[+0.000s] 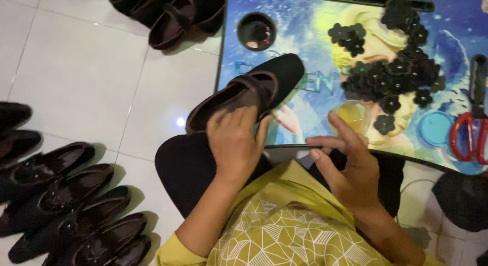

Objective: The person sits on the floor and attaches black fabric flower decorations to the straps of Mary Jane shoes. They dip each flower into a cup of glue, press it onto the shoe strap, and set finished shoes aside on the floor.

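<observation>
A seated person in a yellow patterned top grips a dark brown shoe (244, 96) with the left hand (234, 141), fingers wrapped over its heel end; the shoe's black toe rests on the near left corner of a low table (305, 27) covered with a blue cartoon print, while its heel hangs past the table's left edge above the person's knee. The right hand (348, 164) holds nothing, its fingers loosely curled and spread just over the table's near edge, close to a small clear cup of yellowish liquid (353, 116). A heap of black fabric flowers (391, 75) spreads across the middle of the table towards its far edge. A round black container (256, 31) stands near the far left corner, and red-handled scissors (470, 134) lie by the right edge. More dark shoes (71, 205) sit in a row on the white tiled floor (101, 78) at left, with another pair (170, 14) beyond the table's far left corner
</observation>
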